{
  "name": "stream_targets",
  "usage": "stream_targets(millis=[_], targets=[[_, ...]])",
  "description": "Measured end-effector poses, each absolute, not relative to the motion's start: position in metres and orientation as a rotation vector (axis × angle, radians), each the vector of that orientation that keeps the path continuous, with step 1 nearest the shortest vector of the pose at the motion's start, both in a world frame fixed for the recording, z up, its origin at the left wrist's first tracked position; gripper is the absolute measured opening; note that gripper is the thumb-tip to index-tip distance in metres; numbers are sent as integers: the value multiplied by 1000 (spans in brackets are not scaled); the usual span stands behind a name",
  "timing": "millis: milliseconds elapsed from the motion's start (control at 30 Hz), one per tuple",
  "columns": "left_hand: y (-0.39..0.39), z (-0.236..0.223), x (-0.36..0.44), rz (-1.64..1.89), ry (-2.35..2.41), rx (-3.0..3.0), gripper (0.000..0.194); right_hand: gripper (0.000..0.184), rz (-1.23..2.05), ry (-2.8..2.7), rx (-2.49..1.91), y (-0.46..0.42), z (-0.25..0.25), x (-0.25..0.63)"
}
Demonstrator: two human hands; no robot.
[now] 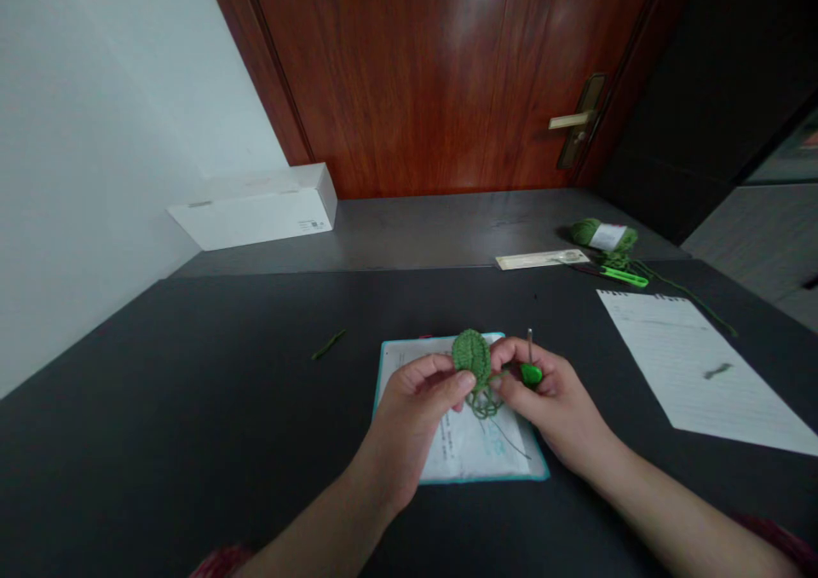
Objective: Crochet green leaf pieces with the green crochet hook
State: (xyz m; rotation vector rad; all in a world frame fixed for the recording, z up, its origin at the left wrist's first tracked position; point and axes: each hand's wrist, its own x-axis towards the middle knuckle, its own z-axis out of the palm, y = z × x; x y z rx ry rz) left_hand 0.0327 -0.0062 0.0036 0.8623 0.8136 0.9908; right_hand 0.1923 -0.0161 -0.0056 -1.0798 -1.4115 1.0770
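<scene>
A green crocheted oval piece (471,352), leaf-like with a ridge down its middle, is held upright over a printed sheet. My left hand (418,399) is closed, pinching its lower edge between thumb and fingers. Loops of green yarn (484,403) dangle below it, and a thin strand trails down to the right. My right hand (543,395) is closed around a crochet hook with a green handle (531,374), its metal shaft pointing up. The right thumb and index finger also pinch yarn right beside the crocheted piece. Part of the hook's handle is hidden by the fingers.
Under my hands lies a blue-edged folder (469,481) with printed text. A lined sheet (716,390) with a yarn scrap is at right. Behind it are a green yarn ball (604,235), a green cutter (625,276) and a pale packet (533,260). A white box (262,218) stands back left; a yarn snippet (329,344) lies nearer.
</scene>
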Motion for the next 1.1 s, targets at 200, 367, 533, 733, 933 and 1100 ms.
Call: stream_targets(millis=[200,367,533,733,933,1100], targets=[[-4,-1,31,880,722,778,15,6,1081,-1381,-1115,-19,-4,193],[-4,-1,31,951,750,746,10,5,1113,-1365,-1110,-15,-6,193],[-1,1,31,999,793,755,10,8,1146,-1343,-1055,-12,-8,196],[-1,3,31,1012,828,783,14,13,1204,-1365,-1023,-14,-4,196],[-2,3,31,1026,791,786,12,13,1257,-1334,-1031,-14,-5,191],[-3,6,30,1023,776,791,12,17,1359,-1243,-1009,-13,-5,195]])
